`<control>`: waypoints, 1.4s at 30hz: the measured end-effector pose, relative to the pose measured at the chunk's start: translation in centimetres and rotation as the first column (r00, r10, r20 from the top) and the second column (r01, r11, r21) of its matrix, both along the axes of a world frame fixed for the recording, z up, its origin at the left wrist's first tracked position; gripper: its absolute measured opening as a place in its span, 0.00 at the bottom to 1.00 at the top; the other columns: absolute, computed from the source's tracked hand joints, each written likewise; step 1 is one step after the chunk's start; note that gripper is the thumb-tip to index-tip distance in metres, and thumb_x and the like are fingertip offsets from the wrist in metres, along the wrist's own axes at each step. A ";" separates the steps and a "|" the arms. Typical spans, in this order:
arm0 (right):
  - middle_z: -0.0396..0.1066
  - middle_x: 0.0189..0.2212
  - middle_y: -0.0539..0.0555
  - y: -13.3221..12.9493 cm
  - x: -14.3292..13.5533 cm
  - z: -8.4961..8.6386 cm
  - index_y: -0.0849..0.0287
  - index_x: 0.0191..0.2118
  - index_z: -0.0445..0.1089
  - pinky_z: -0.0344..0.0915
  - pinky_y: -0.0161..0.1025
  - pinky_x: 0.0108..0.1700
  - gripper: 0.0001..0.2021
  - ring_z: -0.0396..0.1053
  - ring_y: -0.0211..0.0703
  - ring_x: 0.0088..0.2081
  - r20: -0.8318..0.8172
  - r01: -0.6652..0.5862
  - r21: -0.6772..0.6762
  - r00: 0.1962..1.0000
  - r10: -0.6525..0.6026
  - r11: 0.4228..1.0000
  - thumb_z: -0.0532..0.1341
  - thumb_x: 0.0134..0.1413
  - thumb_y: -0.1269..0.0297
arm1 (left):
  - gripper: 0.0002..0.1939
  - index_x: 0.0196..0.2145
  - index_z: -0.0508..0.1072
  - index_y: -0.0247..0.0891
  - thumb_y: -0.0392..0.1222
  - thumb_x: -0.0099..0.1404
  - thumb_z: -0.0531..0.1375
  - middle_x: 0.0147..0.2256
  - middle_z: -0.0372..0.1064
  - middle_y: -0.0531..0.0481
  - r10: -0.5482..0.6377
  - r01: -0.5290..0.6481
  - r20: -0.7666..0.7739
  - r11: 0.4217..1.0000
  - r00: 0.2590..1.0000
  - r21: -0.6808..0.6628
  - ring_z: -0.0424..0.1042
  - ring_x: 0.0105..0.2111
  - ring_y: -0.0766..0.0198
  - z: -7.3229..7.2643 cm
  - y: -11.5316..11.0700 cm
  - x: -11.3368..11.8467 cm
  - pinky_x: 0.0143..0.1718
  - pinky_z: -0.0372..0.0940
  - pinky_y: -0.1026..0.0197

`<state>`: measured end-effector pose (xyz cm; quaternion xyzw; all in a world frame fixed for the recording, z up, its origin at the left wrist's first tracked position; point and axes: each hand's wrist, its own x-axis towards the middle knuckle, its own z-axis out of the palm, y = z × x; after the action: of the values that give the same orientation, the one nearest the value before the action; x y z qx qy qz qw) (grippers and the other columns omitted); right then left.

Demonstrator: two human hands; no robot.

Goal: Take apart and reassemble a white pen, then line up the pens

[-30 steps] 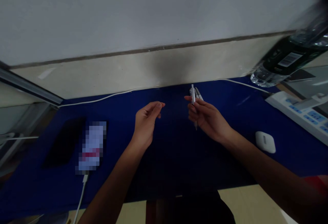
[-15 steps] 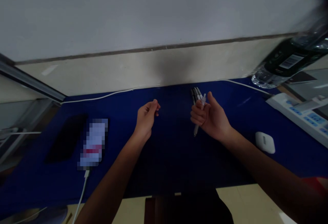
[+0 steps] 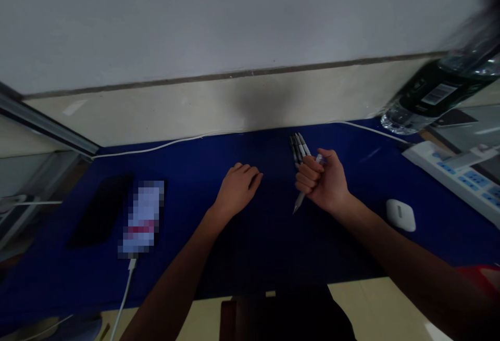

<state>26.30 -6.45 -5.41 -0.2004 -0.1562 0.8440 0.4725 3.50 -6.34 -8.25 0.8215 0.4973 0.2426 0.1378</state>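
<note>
Red right sleeve (image 3: 473, 277), bare forearms (image 3: 394, 242)

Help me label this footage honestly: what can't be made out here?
All in the head view:
Pen: middle hidden by the right hand.
Left hand: palm side hidden by its back.
Phone screen: pixelated, unreadable.
Bottle: upper end cut off by the right edge.

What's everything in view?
Table: 1, blue, centre
Wall: 1, pale, behind
Floor: 1, yellowish, below
Loose pens: several, black-white, table back
Held pen: 1, grey, centre right
Phone: 1, bluish screen, left
Flat slab: 1, black, phone's left
Phone cable: 1, white, front left
Rear cable: 1+, white, along wall
Small case: 1, white, right
Power strip: 1, white, far right
Bottle: 1, clear, back right
Left grip: 1, bare, centre
Right grip: 1, bare, around pen
</note>
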 end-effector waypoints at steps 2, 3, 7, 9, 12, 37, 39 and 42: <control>0.37 0.13 0.42 0.0 0.0 0.0 0.54 0.17 0.39 0.42 0.35 0.16 0.25 0.35 0.33 0.16 -0.020 0.022 0.005 1.000 -0.022 1.000 0.54 0.55 0.51 | 0.15 0.32 0.73 0.40 0.47 0.72 0.51 0.29 0.67 0.49 -0.013 0.014 0.034 1.000 0.999 -0.023 0.63 0.34 0.58 0.0 0.0 0.0 0.40 0.57 0.56; 0.37 0.13 0.42 0.0 0.0 0.0 0.54 0.18 0.39 0.42 0.35 0.16 0.25 0.35 0.33 0.16 -0.027 0.030 0.004 0.999 -0.030 1.000 0.54 0.55 0.50 | 0.15 0.32 0.73 0.40 0.47 0.71 0.52 0.29 0.67 0.49 -0.009 0.010 0.048 1.000 0.999 -0.030 0.63 0.33 0.59 0.0 0.0 -0.1 0.40 0.56 0.56; 0.36 0.13 0.43 0.1 0.1 0.0 0.54 0.18 0.39 0.41 0.36 0.17 0.24 0.34 0.33 0.16 -0.047 0.018 -0.001 0.999 -0.018 1.000 0.54 0.54 0.53 | 0.14 0.32 0.72 0.39 0.45 0.72 0.51 0.29 0.67 0.49 0.003 -0.003 -0.001 1.000 1.000 -0.021 0.63 0.33 0.59 0.0 0.2 -0.4 0.40 0.56 0.56; 0.35 0.13 0.42 0.1 0.2 0.0 0.54 0.18 0.39 0.40 0.36 0.16 0.24 0.34 0.33 0.16 -0.067 0.022 0.011 0.998 -0.021 1.000 0.54 0.54 0.53 | 0.13 0.33 0.71 0.39 0.44 0.72 0.51 0.30 0.67 0.50 0.002 -0.003 -0.059 1.000 0.998 -0.017 0.63 0.33 0.59 0.0 0.2 -0.4 0.39 0.55 0.56; 0.36 0.13 0.42 0.1 0.1 0.0 0.54 0.18 0.39 0.41 0.36 0.16 0.26 0.34 0.33 0.16 -0.072 0.045 0.018 0.996 -0.043 0.999 0.54 0.55 0.50 | 0.13 0.33 0.70 0.39 0.45 0.72 0.51 0.31 0.68 0.50 0.000 -0.001 -0.102 1.000 0.995 -0.012 0.63 0.33 0.59 0.1 0.1 -0.3 0.38 0.55 0.56; 0.37 0.13 0.42 -0.2 -0.2 0.0 0.54 0.18 0.40 0.42 0.34 0.16 0.24 0.35 0.32 0.15 0.008 0.028 -0.004 1.000 -0.028 1.000 0.54 0.53 0.51 | 0.12 0.37 0.68 0.39 0.46 0.73 0.50 0.34 0.66 0.47 -0.006 0.009 -0.202 1.000 0.979 0.015 0.64 0.36 0.57 -0.2 -0.2 -0.1 0.40 0.58 0.55; 0.37 0.13 0.42 -0.1 -0.2 0.0 0.54 0.17 0.40 0.42 0.34 0.16 0.24 0.35 0.32 0.15 0.024 0.023 -0.004 0.999 -0.023 1.000 0.54 0.54 0.51 | 0.12 0.37 0.68 0.39 0.46 0.73 0.49 0.35 0.66 0.47 -0.005 0.009 -0.218 1.000 0.976 0.018 0.64 0.36 0.57 -0.1 -0.2 -0.1 0.40 0.58 0.55; 0.36 0.13 0.42 0.0 -0.1 -0.2 0.54 0.17 0.40 0.41 0.35 0.16 0.24 0.34 0.32 0.15 0.034 0.017 -0.004 0.999 -0.017 1.000 0.53 0.53 0.51 | 0.13 0.38 0.69 0.39 0.47 0.73 0.49 0.35 0.67 0.47 -0.009 0.012 -0.210 1.000 0.978 0.017 0.64 0.36 0.57 -0.1 -0.3 0.0 0.40 0.58 0.54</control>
<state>26.15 -6.43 -5.58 -0.2170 -0.1606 0.8367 0.4765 3.47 -6.59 -8.35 0.8464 0.5025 0.1583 0.0783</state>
